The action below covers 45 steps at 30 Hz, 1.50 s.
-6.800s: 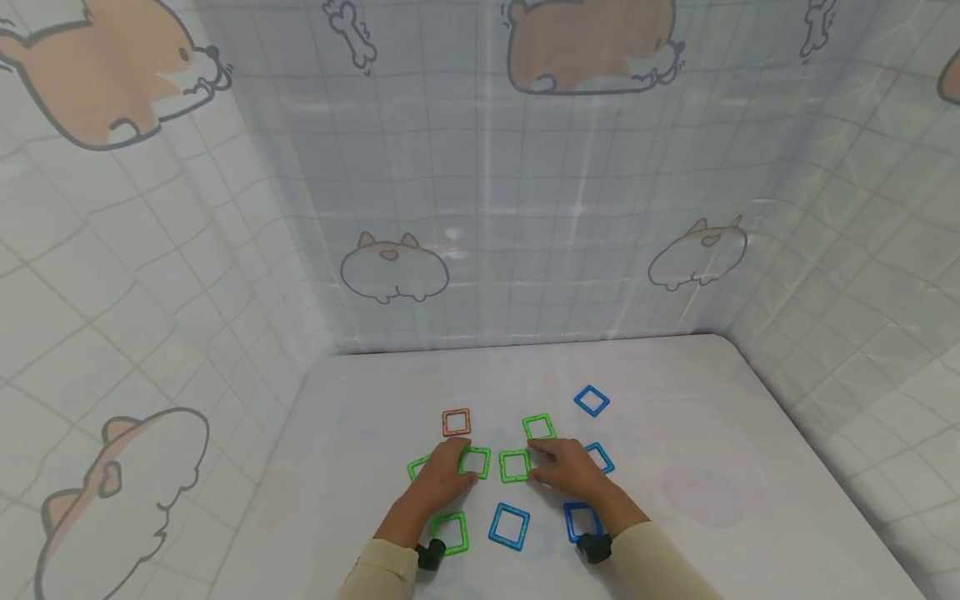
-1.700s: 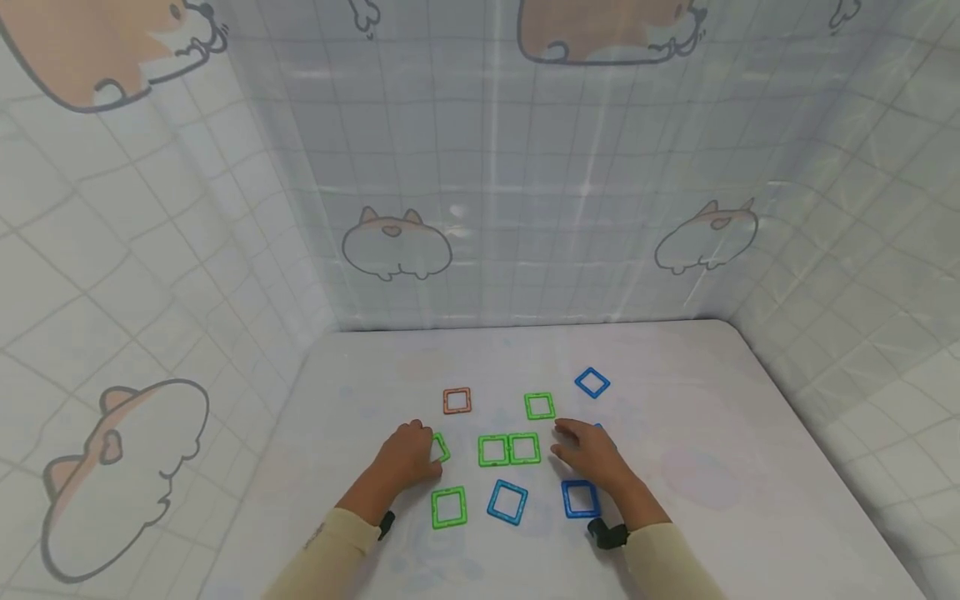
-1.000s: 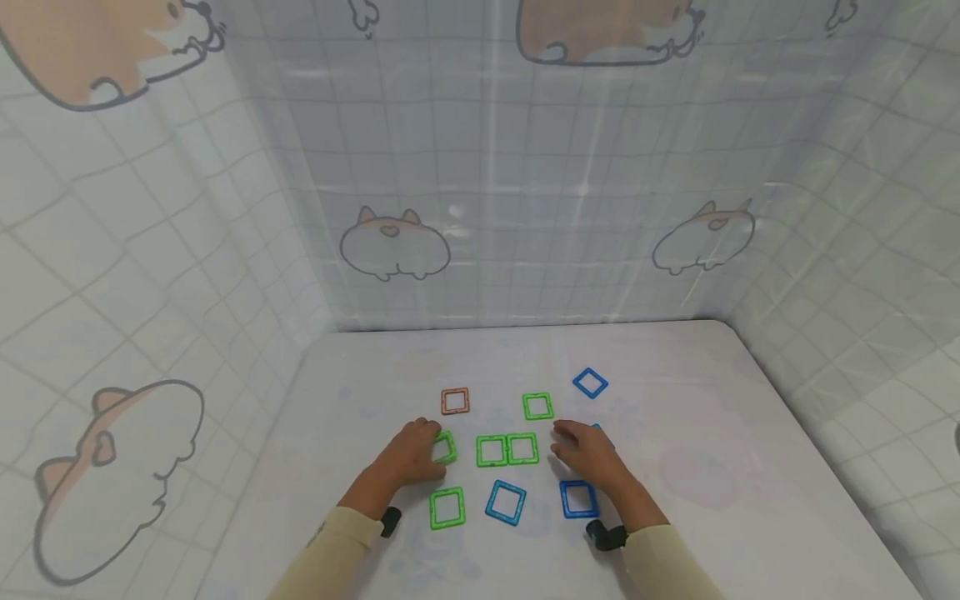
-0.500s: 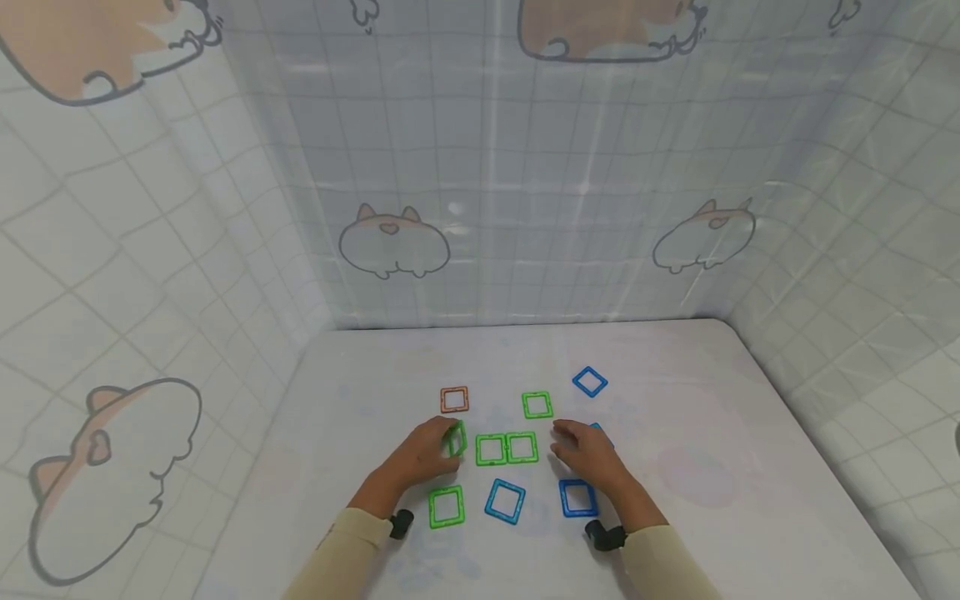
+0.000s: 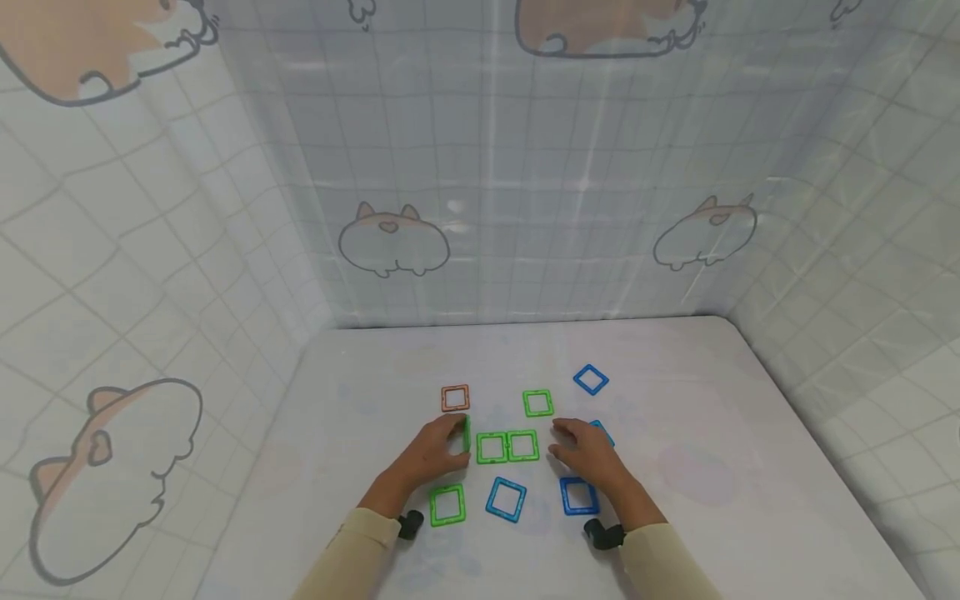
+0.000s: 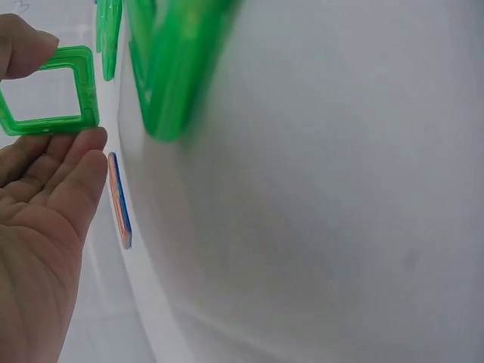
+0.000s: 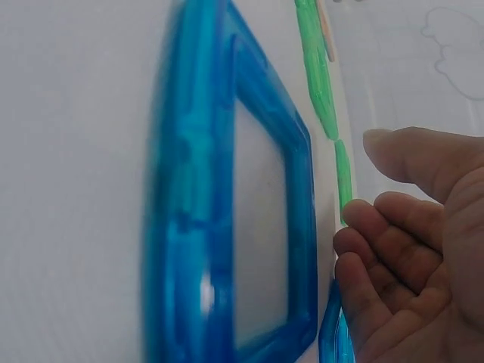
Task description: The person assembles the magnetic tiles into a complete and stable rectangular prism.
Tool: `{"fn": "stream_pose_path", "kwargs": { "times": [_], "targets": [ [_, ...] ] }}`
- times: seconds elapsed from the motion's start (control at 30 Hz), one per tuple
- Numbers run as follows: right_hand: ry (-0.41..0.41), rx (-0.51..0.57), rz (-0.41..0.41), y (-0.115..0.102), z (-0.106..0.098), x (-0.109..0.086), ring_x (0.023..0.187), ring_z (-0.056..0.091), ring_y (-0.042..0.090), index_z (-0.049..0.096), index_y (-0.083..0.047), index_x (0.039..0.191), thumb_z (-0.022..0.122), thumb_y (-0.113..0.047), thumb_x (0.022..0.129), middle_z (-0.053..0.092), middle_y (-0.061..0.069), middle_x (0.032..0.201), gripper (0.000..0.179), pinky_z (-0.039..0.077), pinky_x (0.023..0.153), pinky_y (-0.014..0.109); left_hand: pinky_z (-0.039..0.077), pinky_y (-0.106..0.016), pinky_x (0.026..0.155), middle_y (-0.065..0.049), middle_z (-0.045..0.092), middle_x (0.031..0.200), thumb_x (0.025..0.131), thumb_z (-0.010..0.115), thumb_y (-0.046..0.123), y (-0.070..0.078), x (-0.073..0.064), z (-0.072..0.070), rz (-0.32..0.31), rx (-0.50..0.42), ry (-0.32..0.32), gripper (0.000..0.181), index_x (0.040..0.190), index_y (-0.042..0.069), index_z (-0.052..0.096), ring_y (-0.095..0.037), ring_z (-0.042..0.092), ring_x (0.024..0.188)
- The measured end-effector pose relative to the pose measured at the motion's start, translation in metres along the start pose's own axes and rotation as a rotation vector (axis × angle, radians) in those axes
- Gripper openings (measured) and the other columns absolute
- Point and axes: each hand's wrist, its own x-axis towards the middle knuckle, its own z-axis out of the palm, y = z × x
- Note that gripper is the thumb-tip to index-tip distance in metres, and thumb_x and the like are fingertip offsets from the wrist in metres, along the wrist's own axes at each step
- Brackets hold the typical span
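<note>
Green frame (image 6: 87,94) in left grip (image 5: 429,452)

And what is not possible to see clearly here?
Head: one blue square, partly hidden by right hand.
Left wrist: held green square, partly covered by left hand.
Left wrist: near green square, blurred, cut by top edge.
Right wrist: near blue square, cut by top and bottom edges.

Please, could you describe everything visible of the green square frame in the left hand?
The translucent green square frame, plastic-looking, has an open centre and rounded corners. The person's left hand pinches it between thumb and fingers. Nearly upright, it is held left of two adjoining green square frames; contact with the white table is unclear.
</note>
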Motion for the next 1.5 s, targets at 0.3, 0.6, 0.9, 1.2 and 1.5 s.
{"fn": "stream_pose_path", "kwargs": {
  "times": [0.3, 0.6, 0.9, 1.2, 1.5],
  "targets": [
    [0.007, -0.013, 0.016, -0.001, 0.003, 0.0, 0.132, 0.053, 0.028, 0.063, -0.015, 0.134, 0.078, -0.027, 0.087, 0.064, 0.002, 0.134, 0.051, 0.046, 0.106, 0.049, 0.044, -0.046, 0.109, -0.007, 0.054, 0.143, 0.086, 0.075, 0.026, 0.002, 0.002, 0.005, 0.0, -0.066, -0.023, 0.072, 0.148, 0.007, 0.045, -0.027, 0.052, 0.131],
    [0.005, -0.008, 0.031, -0.003, 0.004, 0.0, 0.135, 0.05, 0.029, 0.063, -0.017, 0.135, 0.079, -0.028, 0.086, 0.063, 0.002, 0.136, 0.052, 0.043, 0.108, 0.051, 0.045, -0.043, 0.108, -0.004, 0.056, 0.138, 0.086, 0.076, 0.025, 0.007, 0.002, 0.006, 0.036, -0.066, -0.045, 0.068, 0.146, 0.008, 0.047, -0.024, 0.054, 0.128],
    [0.001, 0.001, 0.011, -0.001, 0.004, 0.0, 0.136, 0.049, 0.029, 0.061, -0.015, 0.137, 0.079, -0.027, 0.086, 0.061, 0.003, 0.138, 0.055, 0.043, 0.109, 0.05, 0.045, -0.041, 0.108, -0.005, 0.055, 0.138, 0.087, 0.076, 0.023, 0.01, 0.003, 0.005, 0.067, -0.092, -0.076, 0.068, 0.145, 0.006, 0.046, -0.025, 0.053, 0.13],
    [-0.02, -0.036, -0.015, -0.002, 0.012, 0.001, 0.137, 0.048, 0.03, 0.061, -0.023, 0.137, 0.081, -0.029, 0.084, 0.06, -0.001, 0.14, 0.058, 0.042, 0.109, 0.053, 0.045, -0.044, 0.107, -0.007, 0.056, 0.139, 0.087, 0.075, 0.024, 0.01, 0.004, 0.007, 0.072, -0.062, -0.094, 0.068, 0.146, 0.006, 0.046, -0.026, 0.054, 0.129],
    [-0.044, -0.076, -0.062, -0.007, 0.014, 0.001, 0.134, 0.051, 0.029, 0.062, -0.024, 0.137, 0.085, -0.025, 0.079, 0.061, -0.001, 0.137, 0.063, 0.043, 0.108, 0.052, 0.044, -0.045, 0.109, -0.005, 0.056, 0.14, 0.087, 0.076, 0.027, 0.009, 0.005, 0.009, 0.066, -0.085, -0.107, 0.068, 0.145, 0.009, 0.046, -0.025, 0.053, 0.131]
  ]
}}
